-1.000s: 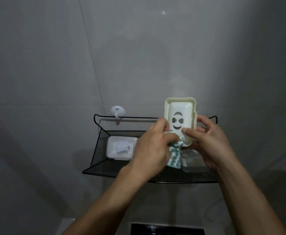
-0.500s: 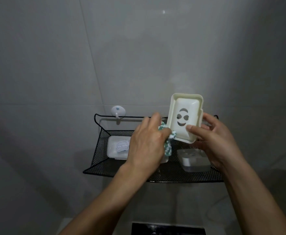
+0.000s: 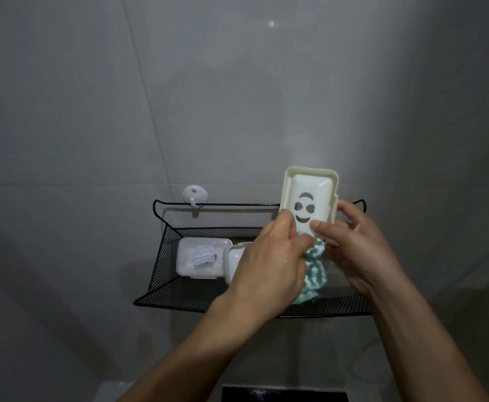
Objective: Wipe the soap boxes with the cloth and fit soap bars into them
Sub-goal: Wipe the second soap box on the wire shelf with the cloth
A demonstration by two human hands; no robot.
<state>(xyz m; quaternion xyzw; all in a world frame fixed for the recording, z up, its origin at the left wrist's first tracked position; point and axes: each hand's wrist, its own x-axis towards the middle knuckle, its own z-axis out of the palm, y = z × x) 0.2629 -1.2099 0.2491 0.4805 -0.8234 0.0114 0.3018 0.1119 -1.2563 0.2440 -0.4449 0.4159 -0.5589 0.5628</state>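
Head view, 2 hands [image 3: 269,256], 1 cloth [image 3: 314,266], 3 soap boxes [image 3: 310,195], 1 basket [image 3: 162,256]

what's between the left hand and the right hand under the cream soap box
In the head view, the green-and-white cloth hangs between the left hand and right hand, below the cream soap box.

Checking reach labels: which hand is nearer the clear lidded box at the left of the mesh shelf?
Left. The left hand sits just right of the clear lidded box, gripping the cloth. The right hand is farther right, holding the cream soap box above the shelf.
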